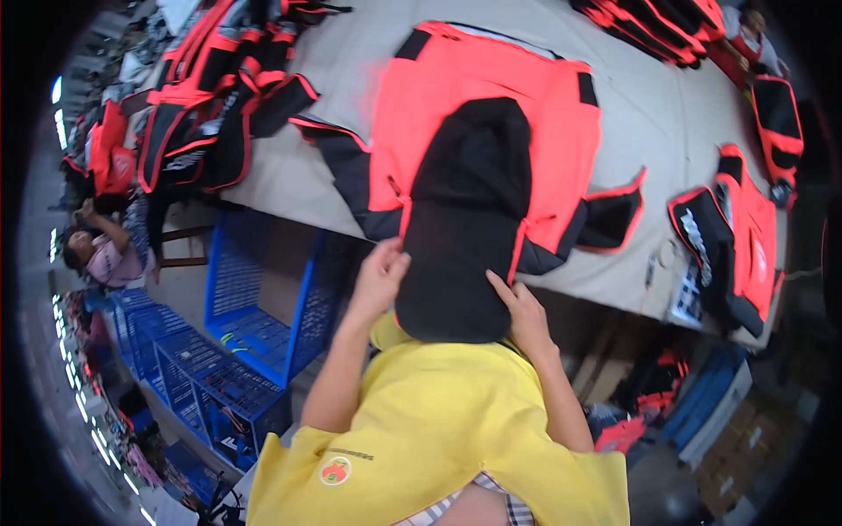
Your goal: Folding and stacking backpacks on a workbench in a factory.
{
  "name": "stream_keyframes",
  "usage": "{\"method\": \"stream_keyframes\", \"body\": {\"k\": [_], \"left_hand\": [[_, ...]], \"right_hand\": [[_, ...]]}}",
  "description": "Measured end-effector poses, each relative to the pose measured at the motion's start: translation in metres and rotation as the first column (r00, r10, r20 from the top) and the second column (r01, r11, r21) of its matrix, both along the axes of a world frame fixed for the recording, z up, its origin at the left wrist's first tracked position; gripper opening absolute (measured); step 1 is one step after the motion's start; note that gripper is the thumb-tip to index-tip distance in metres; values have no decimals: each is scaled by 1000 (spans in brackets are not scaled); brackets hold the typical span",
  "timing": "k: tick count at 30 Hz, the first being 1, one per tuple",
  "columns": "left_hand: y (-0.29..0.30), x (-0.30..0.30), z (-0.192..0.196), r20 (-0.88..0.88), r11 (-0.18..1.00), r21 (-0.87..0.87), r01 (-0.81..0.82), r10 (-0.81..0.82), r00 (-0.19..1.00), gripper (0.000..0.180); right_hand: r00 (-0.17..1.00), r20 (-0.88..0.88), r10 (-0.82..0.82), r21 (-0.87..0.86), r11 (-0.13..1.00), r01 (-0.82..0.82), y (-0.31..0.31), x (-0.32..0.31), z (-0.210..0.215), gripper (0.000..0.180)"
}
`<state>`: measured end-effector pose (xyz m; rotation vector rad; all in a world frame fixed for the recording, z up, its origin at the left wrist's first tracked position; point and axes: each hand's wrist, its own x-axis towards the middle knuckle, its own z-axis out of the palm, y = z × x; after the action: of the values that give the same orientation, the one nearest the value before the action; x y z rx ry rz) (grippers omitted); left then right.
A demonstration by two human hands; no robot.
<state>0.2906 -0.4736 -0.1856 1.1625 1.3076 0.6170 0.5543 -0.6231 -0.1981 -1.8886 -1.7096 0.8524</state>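
Note:
A coral-red and black sewn fabric piece [491, 70], bag-like with zips and dark side flaps, lies on the pale table. Its long black panel [460, 254] hangs over the near table edge toward my yellow shirt. My left hand [382, 273] pinches the panel's left edge between thumb and fingers. At the opposite edge is my right hand [526, 317], its index finger stretched along the black cloth and its other fingers curled at the border. The thumb of that hand is hidden.
Similar red and black pieces are heaped at the far left [210, 96], the far right [653, 26] and the right end [745, 241] of the table [649, 131]. Blue plastic crates [298, 307] stand below at left. A person [110, 250] is at left, another [750, 44] far right.

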Motion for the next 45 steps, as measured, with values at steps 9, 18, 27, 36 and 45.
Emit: {"method": "stream_keyframes", "body": {"k": [9,18,27,36,45], "left_hand": [[-42,-21,-3,268,972,-234,-21,85,960,44],[-44,-28,15,419,932,-361,-33,194,887,56],[-92,-19,20,-172,945,-301,-130,80,982,29],[-115,-46,9,-58,806,-295,-513,521,852,17],[-95,-21,25,94,822,-455,-342,426,900,24]], "right_hand": [[988,21,150,-32,988,-149,-7,19,-19,88],[967,-3,255,-22,967,-255,10,30,-18,87],[967,44,251,-115,963,-245,5,50,3,84],[746,-4,-666,294,712,638,-18,191,-62,25],[325,-165,-931,-208,355,911,-129,383,-179,34]]}}
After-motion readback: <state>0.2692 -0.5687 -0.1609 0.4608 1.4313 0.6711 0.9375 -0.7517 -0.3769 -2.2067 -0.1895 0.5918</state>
